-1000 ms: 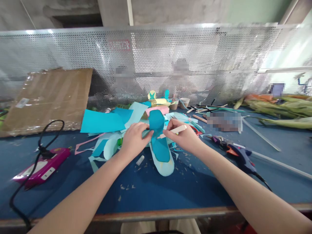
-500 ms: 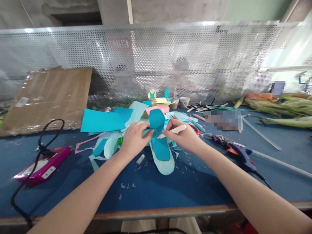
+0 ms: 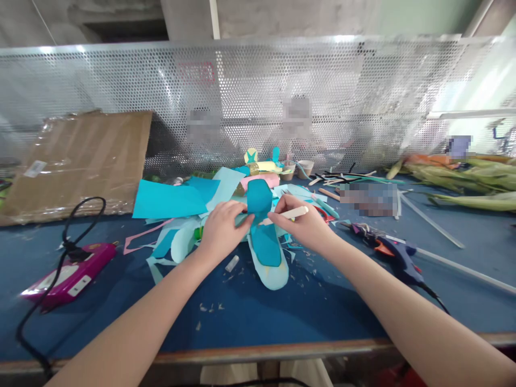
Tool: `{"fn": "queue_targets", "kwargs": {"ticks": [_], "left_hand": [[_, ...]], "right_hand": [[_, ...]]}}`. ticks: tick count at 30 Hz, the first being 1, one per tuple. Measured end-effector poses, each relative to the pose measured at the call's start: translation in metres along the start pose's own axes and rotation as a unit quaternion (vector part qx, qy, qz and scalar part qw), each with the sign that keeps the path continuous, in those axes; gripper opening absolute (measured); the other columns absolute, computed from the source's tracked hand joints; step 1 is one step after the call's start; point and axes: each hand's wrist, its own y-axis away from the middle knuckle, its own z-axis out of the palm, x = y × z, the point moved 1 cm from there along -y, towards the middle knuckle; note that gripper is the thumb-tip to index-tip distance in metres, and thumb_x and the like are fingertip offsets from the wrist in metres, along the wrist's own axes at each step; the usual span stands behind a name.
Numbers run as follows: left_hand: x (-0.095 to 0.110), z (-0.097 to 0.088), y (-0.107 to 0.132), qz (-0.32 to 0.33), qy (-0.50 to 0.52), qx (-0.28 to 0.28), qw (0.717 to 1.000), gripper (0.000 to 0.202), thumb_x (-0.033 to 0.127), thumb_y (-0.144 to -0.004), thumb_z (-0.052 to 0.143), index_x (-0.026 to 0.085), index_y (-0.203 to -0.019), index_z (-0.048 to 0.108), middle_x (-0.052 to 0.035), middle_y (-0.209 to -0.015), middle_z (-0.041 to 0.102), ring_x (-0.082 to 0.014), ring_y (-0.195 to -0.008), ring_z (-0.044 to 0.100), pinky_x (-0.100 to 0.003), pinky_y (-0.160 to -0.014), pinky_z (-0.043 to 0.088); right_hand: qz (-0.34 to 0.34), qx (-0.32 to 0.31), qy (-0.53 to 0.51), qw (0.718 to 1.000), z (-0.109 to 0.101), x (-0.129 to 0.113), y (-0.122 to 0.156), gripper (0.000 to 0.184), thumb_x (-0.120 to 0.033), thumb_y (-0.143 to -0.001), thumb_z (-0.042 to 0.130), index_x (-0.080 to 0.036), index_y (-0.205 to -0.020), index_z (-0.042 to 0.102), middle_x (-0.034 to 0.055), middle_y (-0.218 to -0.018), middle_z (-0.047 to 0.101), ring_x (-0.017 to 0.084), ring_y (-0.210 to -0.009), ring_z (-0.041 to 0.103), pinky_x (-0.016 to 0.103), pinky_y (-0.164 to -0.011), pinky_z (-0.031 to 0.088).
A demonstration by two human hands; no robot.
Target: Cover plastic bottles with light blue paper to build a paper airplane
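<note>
In the middle of the head view, a teal cutout (image 3: 266,244), narrow at its waist, lies over a longer pale blue rounded piece (image 3: 274,278). My left hand (image 3: 226,227) is closed at the left side of the teal cutout, thumb and fingers pinching its edge near the waist. My right hand (image 3: 303,221) grips a cream-coloured pen (image 3: 296,213), slanted with its tip down at the teal cutout's waist. A small clear cap (image 3: 232,263) lies on the table below my left hand.
Teal sheets (image 3: 169,200) and paper scraps spread behind my hands. A glue gun (image 3: 397,255) with cord lies right; a magenta power strip (image 3: 74,274) sits left. Cardboard (image 3: 92,166) leans on a perforated metal screen (image 3: 258,80). Corn husks (image 3: 463,180) are at far right.
The pen tip has shifted up slightly along the teal cutout's waist. My left hand keeps its hold in the same place.
</note>
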Motion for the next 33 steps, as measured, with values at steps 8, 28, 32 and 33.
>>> {"fn": "queue_targets", "kwargs": {"ticks": [8, 28, 32, 33], "left_hand": [[-0.0011, 0.0016, -0.0002, -0.005, -0.005, -0.004, 1.000, 0.009, 0.029, -0.087, 0.061, 0.020, -0.088, 0.062, -0.0060, -0.090, 0.070, -0.0263, -0.090, 0.063, -0.039, -0.079, 0.051], [0.0002, 0.0005, -0.0003, -0.009, 0.001, -0.012, 1.000, 0.010, 0.030, -0.088, 0.059, 0.020, -0.087, 0.061, -0.0067, -0.089, 0.069, -0.0268, -0.088, 0.063, -0.040, -0.077, 0.050], [-0.0004, 0.0006, -0.0003, -0.007, -0.003, -0.003, 1.000, 0.010, 0.029, -0.087, 0.061, 0.019, -0.087, 0.062, -0.0074, -0.090, 0.070, -0.0275, -0.090, 0.064, -0.040, -0.079, 0.051], [-0.0006, 0.0009, -0.0003, -0.006, -0.002, 0.000, 1.000, 0.010, 0.029, -0.087, 0.061, 0.020, -0.088, 0.062, -0.0074, -0.091, 0.070, -0.0274, -0.090, 0.064, -0.040, -0.079, 0.051]], "right_hand": [[-0.009, 0.020, 0.010, 1.000, -0.0013, 0.0010, -0.0008, 0.022, -0.032, -0.078, 0.062, -0.022, -0.067, 0.045, -0.0064, -0.059, 0.046, 0.010, -0.054, 0.039, 0.025, -0.051, 0.030], [-0.007, 0.000, -0.001, 1.000, -0.0011, -0.0003, -0.0005, 0.021, -0.031, -0.079, 0.061, -0.022, -0.068, 0.046, -0.0055, -0.061, 0.047, 0.011, -0.056, 0.040, 0.026, -0.053, 0.031], [-0.007, -0.012, 0.001, 1.000, -0.0011, -0.0010, 0.0000, 0.022, -0.028, -0.077, 0.062, -0.022, -0.066, 0.045, -0.0063, -0.058, 0.044, 0.010, -0.055, 0.039, 0.026, -0.053, 0.031], [-0.006, -0.013, 0.001, 1.000, -0.0012, -0.0010, 0.0000, 0.022, -0.028, -0.077, 0.062, -0.022, -0.066, 0.045, -0.0063, -0.058, 0.044, 0.010, -0.055, 0.039, 0.026, -0.053, 0.031]]}}
